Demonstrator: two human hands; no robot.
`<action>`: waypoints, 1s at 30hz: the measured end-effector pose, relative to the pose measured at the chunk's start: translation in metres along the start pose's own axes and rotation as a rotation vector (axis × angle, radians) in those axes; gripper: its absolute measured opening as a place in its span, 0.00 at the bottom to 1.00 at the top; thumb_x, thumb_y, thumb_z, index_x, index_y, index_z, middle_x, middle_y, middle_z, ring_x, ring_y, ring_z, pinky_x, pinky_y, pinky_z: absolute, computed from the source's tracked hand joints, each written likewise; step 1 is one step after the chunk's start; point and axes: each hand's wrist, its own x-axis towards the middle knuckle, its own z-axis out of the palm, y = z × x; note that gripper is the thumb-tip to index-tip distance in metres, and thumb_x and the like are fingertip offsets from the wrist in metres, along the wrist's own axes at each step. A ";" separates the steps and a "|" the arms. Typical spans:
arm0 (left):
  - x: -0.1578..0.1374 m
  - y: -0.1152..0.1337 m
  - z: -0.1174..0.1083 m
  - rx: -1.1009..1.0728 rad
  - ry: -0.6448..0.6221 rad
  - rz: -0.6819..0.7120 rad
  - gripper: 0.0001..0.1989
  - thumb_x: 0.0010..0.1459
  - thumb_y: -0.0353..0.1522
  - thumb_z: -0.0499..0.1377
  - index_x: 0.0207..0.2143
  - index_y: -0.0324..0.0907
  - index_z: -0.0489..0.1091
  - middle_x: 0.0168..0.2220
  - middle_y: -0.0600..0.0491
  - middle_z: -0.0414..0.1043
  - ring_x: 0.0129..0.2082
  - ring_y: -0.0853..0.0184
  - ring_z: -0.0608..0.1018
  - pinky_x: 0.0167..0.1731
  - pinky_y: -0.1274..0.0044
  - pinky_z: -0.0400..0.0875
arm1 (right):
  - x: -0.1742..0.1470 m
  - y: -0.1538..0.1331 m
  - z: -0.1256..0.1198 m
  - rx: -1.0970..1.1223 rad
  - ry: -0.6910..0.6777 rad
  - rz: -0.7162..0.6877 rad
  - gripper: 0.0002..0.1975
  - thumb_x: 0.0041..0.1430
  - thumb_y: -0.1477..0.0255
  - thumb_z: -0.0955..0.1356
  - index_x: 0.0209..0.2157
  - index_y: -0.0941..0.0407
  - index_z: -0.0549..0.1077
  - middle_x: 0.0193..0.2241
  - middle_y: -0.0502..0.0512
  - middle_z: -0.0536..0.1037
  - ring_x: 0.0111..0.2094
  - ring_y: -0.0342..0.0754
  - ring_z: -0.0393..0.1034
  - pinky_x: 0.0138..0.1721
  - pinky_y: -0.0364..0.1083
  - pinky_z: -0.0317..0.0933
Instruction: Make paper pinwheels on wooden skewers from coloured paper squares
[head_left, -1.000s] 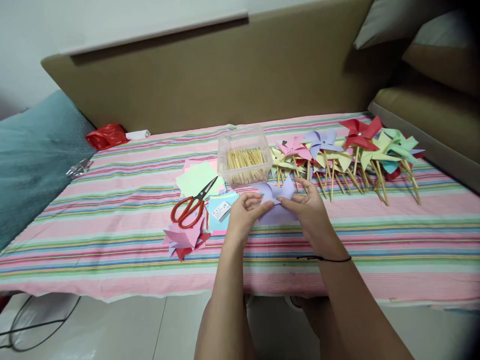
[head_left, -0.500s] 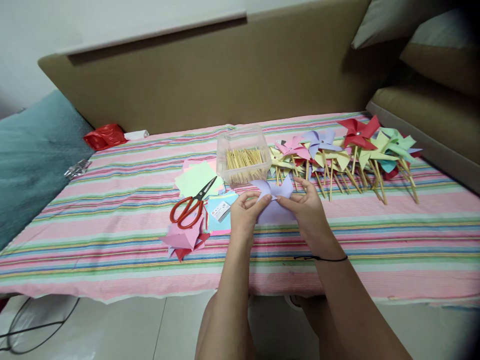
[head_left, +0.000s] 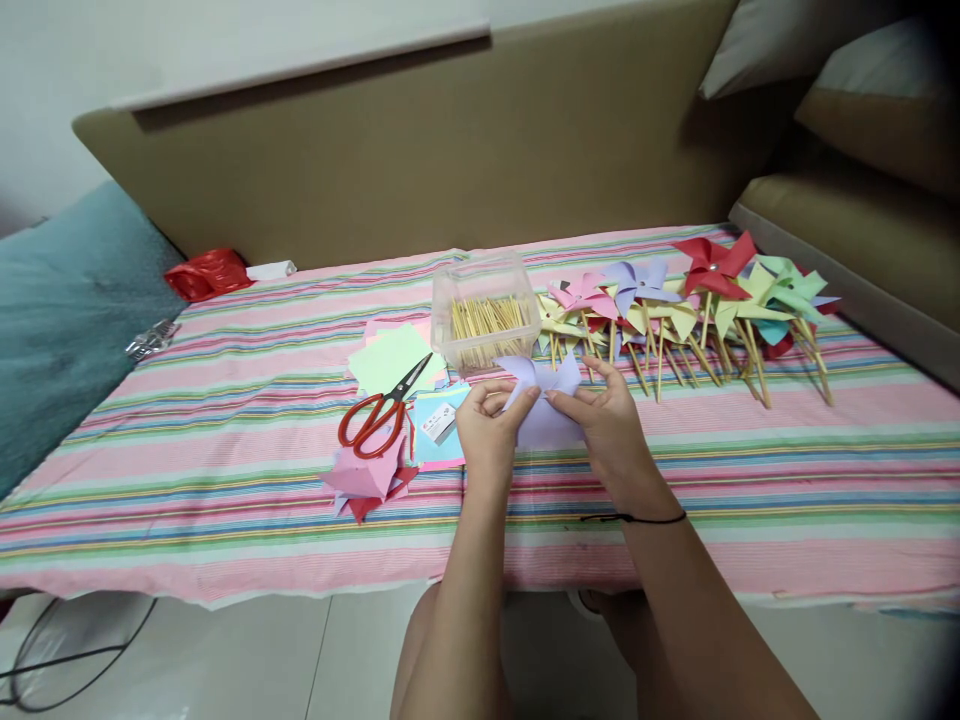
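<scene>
Your left hand [head_left: 487, 428] and right hand [head_left: 613, 420] pinch curled lilac paper [head_left: 547, 430], well inside the front edge of the striped cloth [head_left: 225, 450]. A translucent plastic box [head_left: 486, 274] stands just beyond

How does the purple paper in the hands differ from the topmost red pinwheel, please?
Both the left hand and the right hand hold the purple paper; no hand touches the red pinwheel. The red pinwheel has a stick; the purple paper shows none. Both have pointed flaps.

Pinching purple paper [head_left: 549, 430] between left grip [head_left: 491, 425] and right grip [head_left: 616, 425], near a clear box [head_left: 444, 345] of sticks [head_left: 489, 316].
</scene>
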 end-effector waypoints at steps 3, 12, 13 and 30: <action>0.000 0.000 -0.001 0.008 -0.009 0.001 0.18 0.35 0.35 0.71 0.26 0.39 0.68 0.19 0.57 0.73 0.18 0.73 0.73 0.21 0.81 0.66 | 0.000 0.000 0.000 0.001 -0.004 -0.001 0.46 0.33 0.69 0.78 0.55 0.56 0.56 0.25 0.50 0.81 0.26 0.50 0.75 0.31 0.49 0.68; -0.001 0.001 0.001 0.037 0.032 0.027 0.17 0.35 0.35 0.71 0.26 0.39 0.68 0.19 0.57 0.73 0.17 0.73 0.72 0.20 0.81 0.65 | -0.001 0.000 0.001 0.002 -0.002 -0.004 0.45 0.34 0.69 0.78 0.54 0.55 0.56 0.26 0.51 0.81 0.27 0.50 0.75 0.32 0.50 0.69; -0.002 0.001 0.002 0.034 0.039 0.033 0.18 0.35 0.34 0.71 0.27 0.39 0.68 0.19 0.57 0.73 0.16 0.73 0.72 0.19 0.81 0.65 | -0.001 0.000 0.001 0.000 -0.002 -0.004 0.45 0.34 0.69 0.77 0.54 0.55 0.57 0.26 0.50 0.81 0.27 0.50 0.76 0.33 0.50 0.69; -0.002 0.004 0.002 -0.006 0.100 0.071 0.26 0.34 0.33 0.70 0.33 0.43 0.59 0.21 0.56 0.76 0.17 0.69 0.75 0.21 0.78 0.69 | 0.000 -0.001 0.002 -0.017 -0.064 0.016 0.46 0.36 0.66 0.77 0.56 0.54 0.55 0.25 0.48 0.80 0.28 0.50 0.76 0.33 0.50 0.69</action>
